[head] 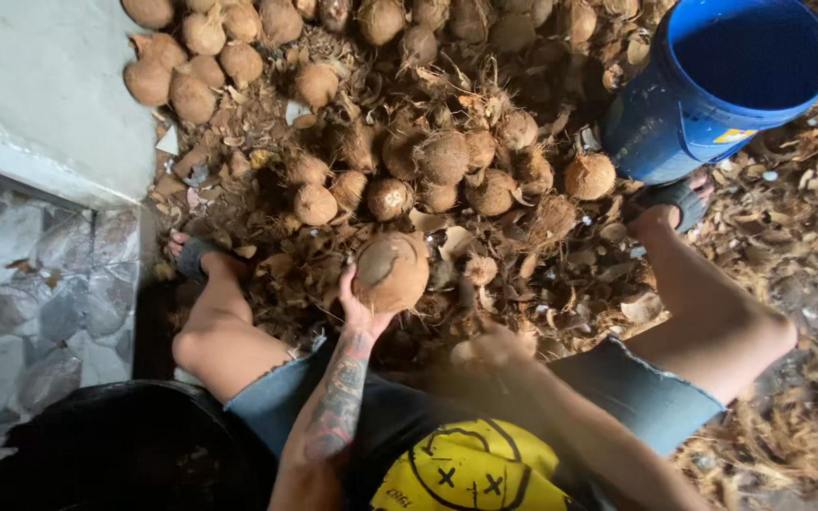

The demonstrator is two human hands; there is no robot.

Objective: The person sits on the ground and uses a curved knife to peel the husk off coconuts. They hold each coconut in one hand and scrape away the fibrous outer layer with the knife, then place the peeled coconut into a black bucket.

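My left hand [360, 308] grips a round brown coconut [392, 272] from below and holds it up between my knees. My right hand [496, 345] is blurred by motion just to the right of and below the coconut. What it holds cannot be made out. A pile of several husked coconuts [442, 156] lies on the ground in front of me, on a bed of husk scraps and fibre.
A blue plastic bucket [712, 104] stands at the upper right beside my right foot. A black tub [134, 445] sits at the lower left by my left leg. A concrete ledge [40, 104] and stone-patterned floor [30, 303] run along the left. More coconuts [191, 66] lie at the top left.
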